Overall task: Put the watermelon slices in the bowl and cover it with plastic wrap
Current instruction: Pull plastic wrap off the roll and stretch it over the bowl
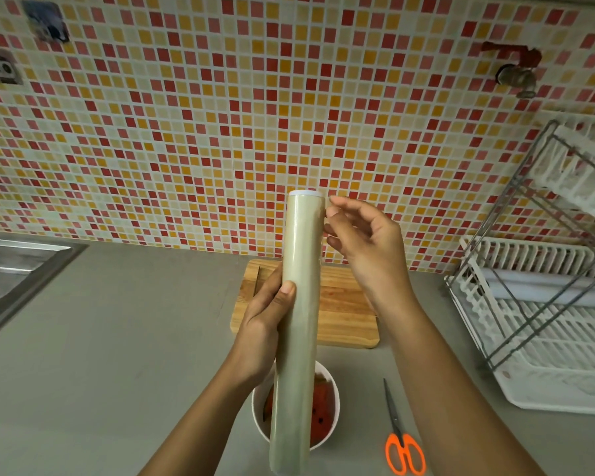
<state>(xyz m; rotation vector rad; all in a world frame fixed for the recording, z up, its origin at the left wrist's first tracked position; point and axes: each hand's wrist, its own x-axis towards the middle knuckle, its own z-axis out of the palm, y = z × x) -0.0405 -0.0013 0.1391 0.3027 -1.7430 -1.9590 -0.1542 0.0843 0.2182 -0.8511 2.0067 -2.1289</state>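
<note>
Wide bare bench (117,355) from the sink (18,269) at the left edge across to the middle: free passage there for either of the hands. At the back edge, against the tiled wall, a wooden cutting board (344,310) with a knife (257,280) on its left side. Near the front edge, a white bowl (334,383) of watermelon slices (322,407), largely screened from above by the upright roll of plastic wrap (298,338). Just right of the bowl, orange-handled scissors (401,438) flat on the bench. Right edge blocked by a tall dish rack (547,304); only a narrow lane between rack and scissors.
</note>
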